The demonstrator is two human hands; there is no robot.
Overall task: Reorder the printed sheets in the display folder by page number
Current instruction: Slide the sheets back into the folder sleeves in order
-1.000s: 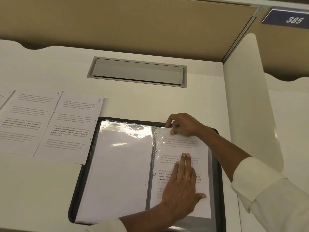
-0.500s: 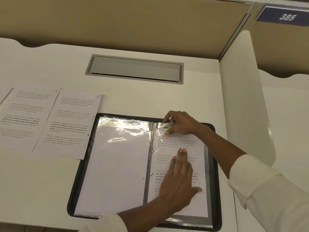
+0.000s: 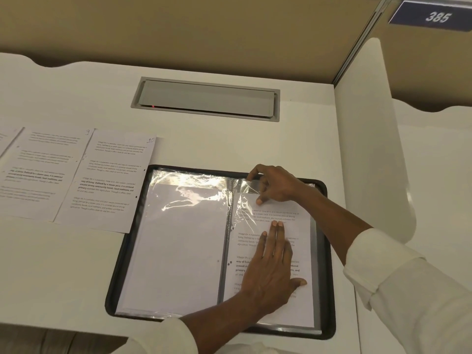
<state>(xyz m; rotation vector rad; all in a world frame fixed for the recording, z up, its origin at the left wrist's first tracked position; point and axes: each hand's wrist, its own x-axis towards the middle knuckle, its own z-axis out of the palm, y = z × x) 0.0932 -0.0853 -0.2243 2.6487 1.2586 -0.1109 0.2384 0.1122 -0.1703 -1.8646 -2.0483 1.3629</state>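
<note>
Loose sheets (image 3: 102,180) are lying on the tabletop (image 3: 229,144), left of the open display folder (image 3: 112,297). The left hand (image 3: 270,272), fingers straight and together, is pressing the printed sheet (image 3: 304,241), judged light and limp, flat on the folder's right side. The right hand (image 3: 275,185) is pinching the sleeve (image 3: 245,186), probably slippery, at its top edge.

A blue sign (image 3: 431,16) far up and right of the display folder (image 3: 331,290) reads "385", the loose sheet just left of the folder (image 3: 109,182) bears a handwritten "10", and the next sheet leftward (image 3: 46,172) bears "9".
</note>
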